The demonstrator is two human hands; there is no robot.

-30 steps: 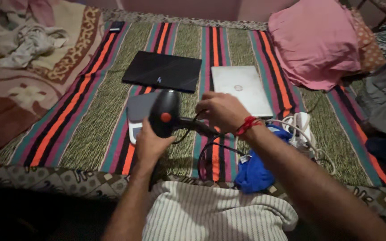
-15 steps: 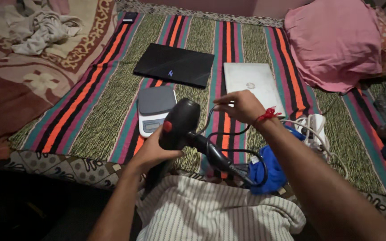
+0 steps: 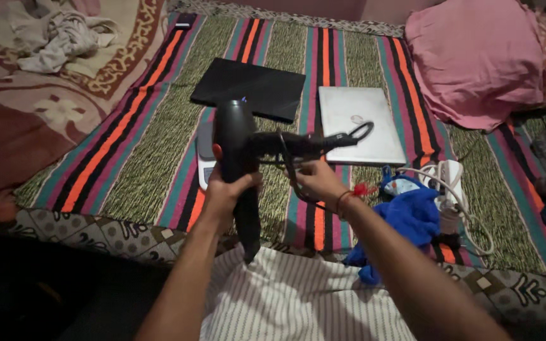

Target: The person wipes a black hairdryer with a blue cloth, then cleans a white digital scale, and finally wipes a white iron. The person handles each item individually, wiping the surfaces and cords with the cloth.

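Gripping black hair dryer w/ left hand | right hand pinching cord | silver laptop behind

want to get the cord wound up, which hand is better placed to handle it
Right, probably. The right hand is already at the black cord near the handle, while the left hand is busy gripping the black hair dryer.

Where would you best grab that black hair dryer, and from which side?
Probably by the barrel of the hair dryer, from below, as the left hand does: it stands upright, while the handle juts sideways with the cord looped around it.
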